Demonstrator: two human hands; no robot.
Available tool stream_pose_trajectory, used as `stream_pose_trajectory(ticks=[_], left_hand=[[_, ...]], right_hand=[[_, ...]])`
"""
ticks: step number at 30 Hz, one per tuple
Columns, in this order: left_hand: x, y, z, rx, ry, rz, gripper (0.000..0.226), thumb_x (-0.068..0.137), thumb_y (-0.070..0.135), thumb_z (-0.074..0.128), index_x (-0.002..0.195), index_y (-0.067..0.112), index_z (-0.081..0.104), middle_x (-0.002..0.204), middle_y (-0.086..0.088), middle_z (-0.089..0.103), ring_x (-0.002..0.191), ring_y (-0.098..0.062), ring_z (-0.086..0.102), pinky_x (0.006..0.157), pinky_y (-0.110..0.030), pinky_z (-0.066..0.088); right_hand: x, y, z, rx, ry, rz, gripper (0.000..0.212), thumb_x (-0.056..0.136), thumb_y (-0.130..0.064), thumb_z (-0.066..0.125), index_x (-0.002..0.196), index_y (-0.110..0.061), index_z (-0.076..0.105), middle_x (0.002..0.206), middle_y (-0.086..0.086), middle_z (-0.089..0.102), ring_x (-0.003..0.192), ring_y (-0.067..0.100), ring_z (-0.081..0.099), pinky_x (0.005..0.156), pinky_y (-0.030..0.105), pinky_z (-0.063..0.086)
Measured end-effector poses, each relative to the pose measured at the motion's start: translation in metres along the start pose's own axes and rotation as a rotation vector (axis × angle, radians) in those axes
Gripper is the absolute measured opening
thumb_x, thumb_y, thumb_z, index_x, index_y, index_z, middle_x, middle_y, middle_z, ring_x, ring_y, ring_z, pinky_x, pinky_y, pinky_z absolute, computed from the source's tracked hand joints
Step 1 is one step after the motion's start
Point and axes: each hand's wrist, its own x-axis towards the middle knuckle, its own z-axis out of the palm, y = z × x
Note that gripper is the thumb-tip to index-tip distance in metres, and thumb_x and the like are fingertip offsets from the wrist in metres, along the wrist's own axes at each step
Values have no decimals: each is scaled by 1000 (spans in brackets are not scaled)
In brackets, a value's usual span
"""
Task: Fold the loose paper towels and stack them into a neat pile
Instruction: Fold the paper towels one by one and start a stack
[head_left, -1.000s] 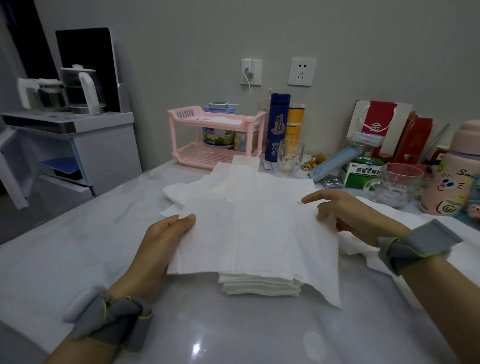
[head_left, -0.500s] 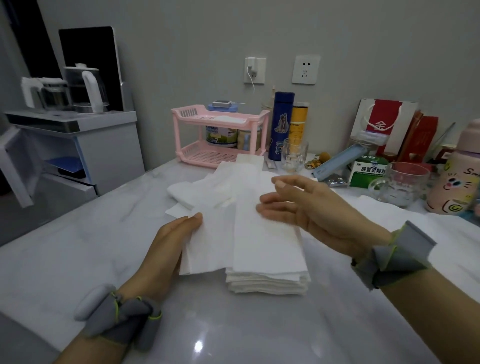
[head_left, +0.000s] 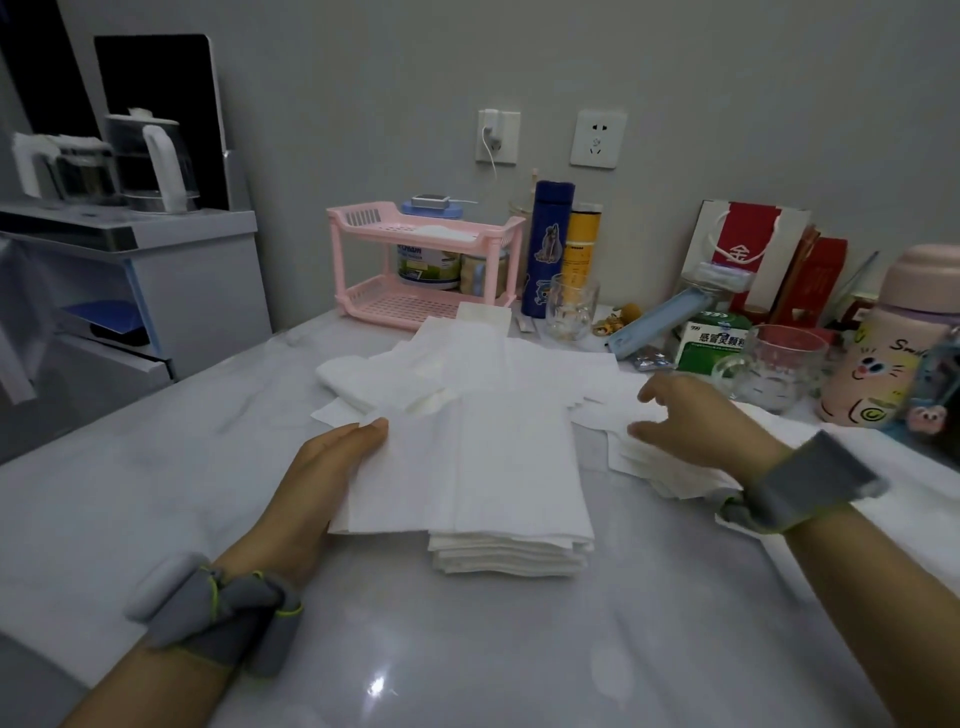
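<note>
The room is dim and flat, with a cool grey cast over the wall (head_left: 363, 78) and little contrast. Light comes from overhead: a small bright glare spot sits on the glossy table (head_left: 156, 493) at lower centre of the frame, with a fainter one to its right. Shadows are soft; the white paper towels (head_left: 509, 467) look nearly washed out. The upper left corner goes almost black. Motion blur smears the fingertips of the right hand (head_left: 691, 421). Wide-angle distortion bends the cabinet (head_left: 197, 270) at left and tilts the pink bottle (head_left: 872, 364) at the right edge.
</note>
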Motion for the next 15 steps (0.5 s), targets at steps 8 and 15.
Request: stream_pose_trajectory(ticks=[8, 15], left_hand=[[1, 1, -1, 19, 16, -14, 19, 89, 26, 56, 85, 14, 70, 84, -1, 74, 72, -14, 70, 74, -30, 50], [1, -1, -3, 35, 7, -11, 19, 89, 26, 56, 88, 13, 70, 87, -3, 74, 78, -17, 69, 76, -32, 50]], right_hand=[[-6, 0, -10, -10, -130, 38, 57, 77, -47, 68, 119, -15, 49, 116, 2, 50, 103, 18, 48, 83, 29, 41], [-16, -11, -13, -317, -244, 87, 41, 87, -21, 56, 124, -11, 42, 123, 9, 50, 109, 23, 50, 77, 27, 39]])
